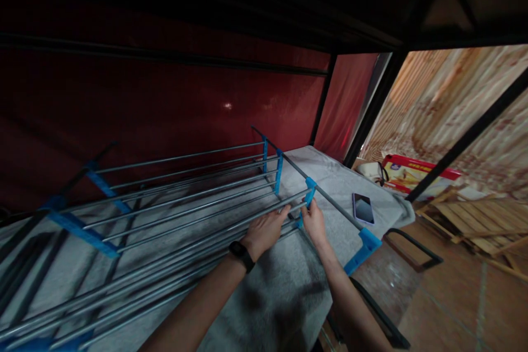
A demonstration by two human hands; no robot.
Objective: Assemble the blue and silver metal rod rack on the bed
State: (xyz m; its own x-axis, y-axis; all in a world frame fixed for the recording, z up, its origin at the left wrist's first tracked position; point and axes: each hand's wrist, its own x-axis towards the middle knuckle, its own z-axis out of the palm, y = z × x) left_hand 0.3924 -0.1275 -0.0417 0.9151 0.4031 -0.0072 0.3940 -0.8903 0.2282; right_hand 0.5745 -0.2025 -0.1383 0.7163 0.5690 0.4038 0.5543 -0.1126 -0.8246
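Note:
A rack of grey metal tubes (193, 206) joined by blue plastic brackets lies across the grey cloth-covered surface. My left hand (266, 229), with a black watch (242, 256) at the wrist, is closed over one of the tubes close to their right end. Beside it my right hand (314, 224) grips a blue bracket (310, 190), where the tubes meet the long side bar (336, 206). The undersides of both hands' fingers are partly hidden. Another blue bracket (367, 247) sits at the near right end of that bar.
A phone (363, 209) lies on the grey cloth (325, 173) right of the rack. Black metal posts (377, 107) and a red panel (165, 104) frame the space. On the right are a red box (416, 173), a folded wooden piece (487, 217) and a dark looped bar (412, 250).

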